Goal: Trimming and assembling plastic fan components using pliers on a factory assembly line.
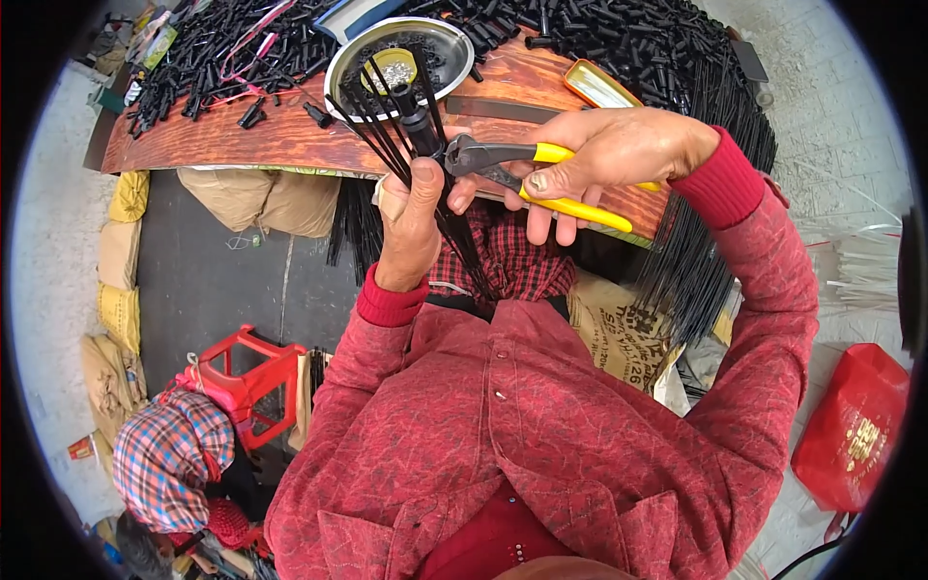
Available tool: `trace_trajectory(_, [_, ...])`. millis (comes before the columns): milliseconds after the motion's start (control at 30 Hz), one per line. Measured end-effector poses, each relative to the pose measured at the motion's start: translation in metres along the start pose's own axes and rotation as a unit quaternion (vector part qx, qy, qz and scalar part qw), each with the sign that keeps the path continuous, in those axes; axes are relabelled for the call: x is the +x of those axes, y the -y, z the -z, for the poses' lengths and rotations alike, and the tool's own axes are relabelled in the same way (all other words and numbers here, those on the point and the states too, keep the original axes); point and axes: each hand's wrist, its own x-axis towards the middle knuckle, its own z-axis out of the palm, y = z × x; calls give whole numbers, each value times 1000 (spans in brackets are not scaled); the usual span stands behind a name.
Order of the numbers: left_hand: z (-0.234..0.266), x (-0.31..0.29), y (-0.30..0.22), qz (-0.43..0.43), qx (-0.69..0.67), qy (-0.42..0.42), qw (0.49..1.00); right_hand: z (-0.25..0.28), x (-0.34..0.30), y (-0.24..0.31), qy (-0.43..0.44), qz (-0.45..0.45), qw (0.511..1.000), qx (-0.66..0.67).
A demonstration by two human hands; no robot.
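Note:
My left hand (411, 217) is closed around a bundle of thin black rods with a black tubular hub (416, 124), which looks like an umbrella frame. The rods fan out above the hand, and more run down toward my lap. Across the palm and fingers of my right hand (614, 155) lie yellow-handled end-cutting pliers (578, 211), the thumb pressing on them. Their dark jaws are right beside the hub, at the left fingertips. Whether the jaws grip a rod or wire is too small to tell.
Ahead, the reddish wooden table (232, 145) bears a heap of black tubular parts (638, 43), a round metal tray (462, 77) and a yellow tin (599, 85). Long black rods (691, 271) hang off its right side. A red stool (246, 377) stands lower left; a red bag (851, 435) lies right.

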Motion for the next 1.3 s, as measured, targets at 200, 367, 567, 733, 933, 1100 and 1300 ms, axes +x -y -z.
trace_trajectory(200, [-1, 0, 1, 2, -22, -8, 1000, -1, 2, -2, 7, -1, 1000, 11])
trace_trajectory(367, [3, 4, 3, -16, -18, -15, 1000, -12, 14, -14, -33, 54, 998, 22])
trace_trajectory(567, [2, 6, -1, -14, -49, -54, 997, -32, 40, -37, -89, 132, 984, 81])
trace_trajectory(733, [5, 7, -1, -18, -52, -71, 996, -39, 57, -48, -105, 204, 970, 75])
trace_trajectory(933, [7, 6, 1, -13, -60, -77, 995, -42, 67, -53, -145, 198, 967, 62])
trace_trajectory(1100, [13, 6, 1, -7, -77, -48, 996, -35, 63, -50, -144, 195, 970, 17])
trace_trajectory(1300, [12, 5, -5, -28, -60, -57, 996, -46, 45, -35, -85, 133, 983, 98])
